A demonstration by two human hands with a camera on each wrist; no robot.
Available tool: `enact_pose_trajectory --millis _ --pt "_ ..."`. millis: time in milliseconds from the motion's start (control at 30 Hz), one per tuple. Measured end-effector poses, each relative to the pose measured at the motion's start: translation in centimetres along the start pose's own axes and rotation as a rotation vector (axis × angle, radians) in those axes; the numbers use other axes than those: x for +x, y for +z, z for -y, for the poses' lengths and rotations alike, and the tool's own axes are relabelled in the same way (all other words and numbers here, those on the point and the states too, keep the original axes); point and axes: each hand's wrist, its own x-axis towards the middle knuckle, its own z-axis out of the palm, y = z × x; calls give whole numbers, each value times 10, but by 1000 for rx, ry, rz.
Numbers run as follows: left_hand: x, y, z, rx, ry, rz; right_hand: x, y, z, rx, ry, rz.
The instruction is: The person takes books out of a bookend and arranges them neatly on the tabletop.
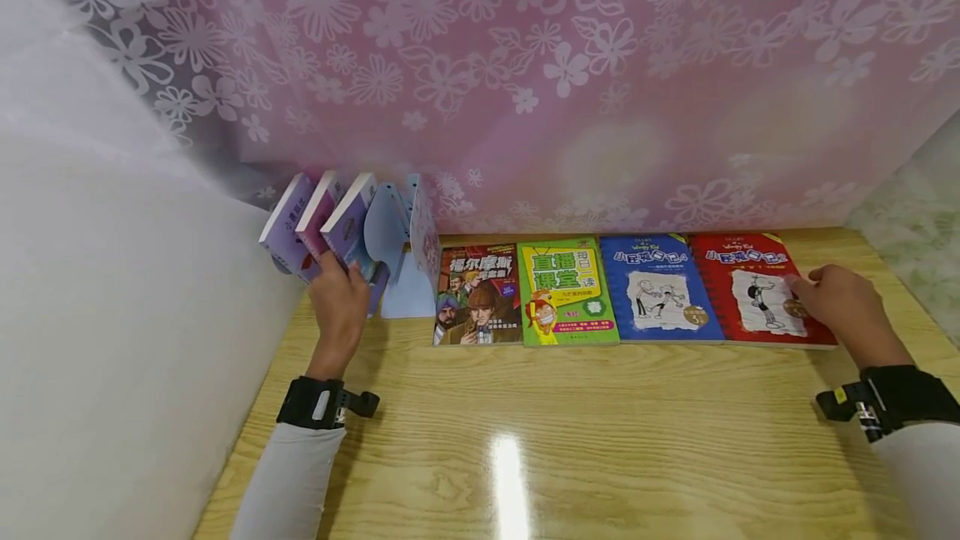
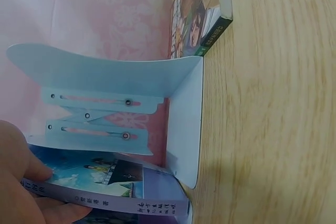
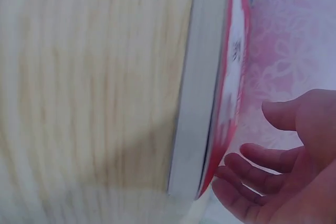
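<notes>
The left hand (image 1: 337, 307) is grasping the violet book (image 1: 348, 227), with thumb and fingers pinching opposite sides of its spine. The violet book is leaning in the light-blue bookend (image 1: 408, 286), beside the pink book (image 1: 318, 211); the lilac book (image 1: 287, 219) is standing at the far left. The right hand (image 1: 847, 307) is holding nothing; its relaxed fingers are reaching to the right edge of the red book (image 1: 757, 294). Contact cannot be determined. The red book is lying face up on the table (image 1: 600, 423), next to the blue book (image 1: 660, 294).
</notes>
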Motion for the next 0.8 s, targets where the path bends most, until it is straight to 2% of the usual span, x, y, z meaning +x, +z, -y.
enact_pose_trajectory --millis 200,400,533,667,800 --pt "-4 -3 -1 0 -13 18 -13 1 14 35 -67 -78" --pt "-9 -9 -1 -45 -21 42 -26 -1 38 104 -206 -150" --pt "-11 -13 -1 -59 -14 50 -38 -3 59 155 -236 -154" --pt "-12 -16 -1 -50 7 27 -51 -5 80 188 -259 -151" --pt "-14 -20 -2 -53 30 14 -60 -6 92 206 -279 -149"
